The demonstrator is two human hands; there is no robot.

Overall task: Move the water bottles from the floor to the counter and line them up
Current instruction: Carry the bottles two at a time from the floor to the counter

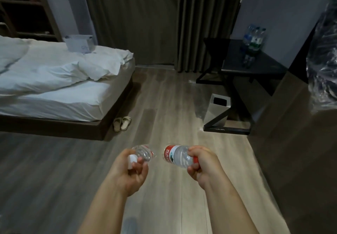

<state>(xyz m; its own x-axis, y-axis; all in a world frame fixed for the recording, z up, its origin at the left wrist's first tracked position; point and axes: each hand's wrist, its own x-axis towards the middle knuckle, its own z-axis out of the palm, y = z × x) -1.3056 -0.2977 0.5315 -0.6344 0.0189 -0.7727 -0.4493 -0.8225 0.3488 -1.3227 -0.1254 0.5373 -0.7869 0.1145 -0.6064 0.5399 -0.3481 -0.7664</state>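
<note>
My left hand grips a clear water bottle with a white cap by its neck, the body pointing away from me. My right hand grips a second clear bottle with a red label, held on its side near the cap end. Both bottles hang above the wooden floor in the lower middle of the view. Far right, a dark counter carries several upright water bottles standing close together near the wall.
A bed with white bedding fills the left, slippers by its corner. A white bin sits under the counter's black frame. A dark cabinet with a plastic-wrapped item on top stands at right. Curtains hang behind.
</note>
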